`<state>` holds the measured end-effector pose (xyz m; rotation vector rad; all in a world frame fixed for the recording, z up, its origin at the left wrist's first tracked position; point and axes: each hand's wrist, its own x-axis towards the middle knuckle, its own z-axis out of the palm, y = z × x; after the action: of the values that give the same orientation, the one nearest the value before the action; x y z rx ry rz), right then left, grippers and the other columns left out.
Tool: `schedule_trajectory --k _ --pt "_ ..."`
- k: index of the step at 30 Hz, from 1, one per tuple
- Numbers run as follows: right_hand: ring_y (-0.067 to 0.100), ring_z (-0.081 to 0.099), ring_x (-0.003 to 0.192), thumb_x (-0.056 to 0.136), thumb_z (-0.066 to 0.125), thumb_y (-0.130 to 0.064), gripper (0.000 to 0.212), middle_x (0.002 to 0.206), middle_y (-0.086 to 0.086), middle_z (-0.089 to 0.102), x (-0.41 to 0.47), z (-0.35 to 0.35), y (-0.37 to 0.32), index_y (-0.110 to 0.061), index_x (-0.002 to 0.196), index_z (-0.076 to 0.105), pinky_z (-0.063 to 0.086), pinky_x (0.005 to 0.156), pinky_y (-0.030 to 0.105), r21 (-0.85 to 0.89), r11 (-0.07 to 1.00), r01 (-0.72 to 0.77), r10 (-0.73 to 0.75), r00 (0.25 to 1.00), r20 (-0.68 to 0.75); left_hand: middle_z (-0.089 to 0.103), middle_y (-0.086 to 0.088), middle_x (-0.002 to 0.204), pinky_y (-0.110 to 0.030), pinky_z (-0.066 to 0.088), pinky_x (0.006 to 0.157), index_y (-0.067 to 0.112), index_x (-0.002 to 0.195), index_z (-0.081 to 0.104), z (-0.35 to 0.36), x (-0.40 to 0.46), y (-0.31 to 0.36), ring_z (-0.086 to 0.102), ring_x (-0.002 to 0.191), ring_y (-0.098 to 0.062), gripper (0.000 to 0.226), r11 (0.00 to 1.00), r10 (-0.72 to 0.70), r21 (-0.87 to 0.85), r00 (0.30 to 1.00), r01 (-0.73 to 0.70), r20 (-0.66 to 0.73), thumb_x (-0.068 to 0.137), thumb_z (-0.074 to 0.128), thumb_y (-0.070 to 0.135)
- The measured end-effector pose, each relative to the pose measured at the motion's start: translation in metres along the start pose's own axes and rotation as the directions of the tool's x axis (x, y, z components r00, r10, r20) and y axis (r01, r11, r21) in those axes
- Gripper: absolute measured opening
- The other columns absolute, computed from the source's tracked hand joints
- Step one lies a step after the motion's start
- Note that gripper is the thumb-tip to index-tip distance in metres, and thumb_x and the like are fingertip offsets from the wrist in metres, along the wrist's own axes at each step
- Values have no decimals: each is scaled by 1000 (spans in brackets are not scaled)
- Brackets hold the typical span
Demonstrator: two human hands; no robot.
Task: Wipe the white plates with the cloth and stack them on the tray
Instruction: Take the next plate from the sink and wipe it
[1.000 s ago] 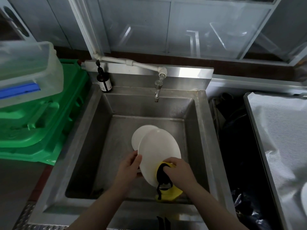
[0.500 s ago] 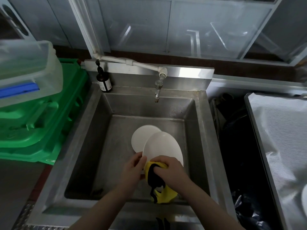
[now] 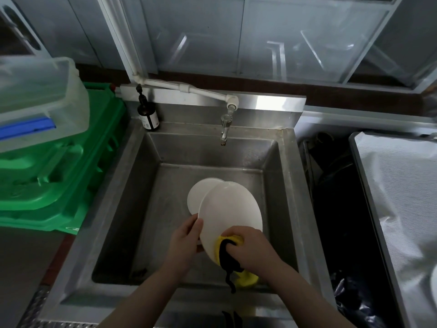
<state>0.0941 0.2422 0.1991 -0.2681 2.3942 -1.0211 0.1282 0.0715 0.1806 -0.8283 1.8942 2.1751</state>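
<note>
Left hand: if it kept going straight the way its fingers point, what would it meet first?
The left hand grips the held white plate at its left rim, fingers pointing up and away. Straight on lies the second white plate in the sink, probably first, though depth is unclear.

Both plates in the grey steel sink are plain white: the upper plate and the lower plate. The cloth over the sink is yellow with black parts. Left of the sink, the crates are green and the bottle is dark brown with a white label.
</note>
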Motion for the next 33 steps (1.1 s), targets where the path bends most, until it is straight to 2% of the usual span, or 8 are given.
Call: schedule_trajectory --k 4,8,15,18,21,24,29,33 --pt "11 53 101 88 57 -27 28 115 -12 61 1 0 14 -30 114 66 50 88 23 -56 998 -30 31 999 15 76 -2 93 -30 59 64 23 111 66 -3 0 2 74 83 -18 22 1000 21 23 1000 -20 -11 104 45 21" --pt "9 56 94 89 56 -28 26 115 -10 64 1 -2 28 -31 113 66 44 75 12 -103 993 -50 49 999 -5 76 4 90 -26 58 60 22 111 66 -2 -1 5 73 80 -13 23 999 36 34 999 -35 -19 105 45 20" --pt "11 58 92 90 55 -30 27 110 -7 64 1 -12 47 -28 114 66 49 76 20 -221 972 -82 74 996 -48 76 3 92 -20 55 59 21 111 67 -3 -2 6 72 80 -9 24 996 42 81 999 -41 -7 105 44 20" --pt "9 56 85 89 54 -30 24 105 -8 65 2 -17 54 -29 110 67 47 69 19 -272 956 -110 93 993 -76 75 1 96 -21 56 61 23 116 66 -3 -2 6 72 85 -13 24 997 36 69 999 -35 -16 105 44 22" --pt "9 56 82 89 53 -30 24 101 -9 65 2 -22 59 -30 107 68 46 64 18 -269 951 -152 122 985 -126 76 8 91 -20 56 59 26 114 65 -4 -1 8 72 81 -9 24 998 42 46 999 -41 -24 106 43 21" --pt "8 56 79 89 54 -29 22 96 -9 63 2 -21 58 -28 106 68 41 58 15 -244 957 -155 124 983 -136 76 6 93 -22 57 61 24 117 65 -5 0 7 73 83 -11 24 999 35 21 998 -34 -47 105 44 22" --pt "9 60 84 86 56 -26 21 96 -8 66 4 -13 48 -27 102 70 55 70 25 -99 977 -189 180 979 -94 73 -2 104 -26 57 63 22 113 65 -3 4 5 71 91 -18 22 998 -7 -56 995 2 -99 105 45 22" --pt "11 62 85 85 57 -25 20 97 -6 68 4 -1 36 -26 100 71 57 73 29 -48 983 -175 171 983 -67 72 -1 102 -30 57 66 25 105 65 -2 4 5 70 91 -18 21 994 -18 -112 990 2 -143 105 45 21"
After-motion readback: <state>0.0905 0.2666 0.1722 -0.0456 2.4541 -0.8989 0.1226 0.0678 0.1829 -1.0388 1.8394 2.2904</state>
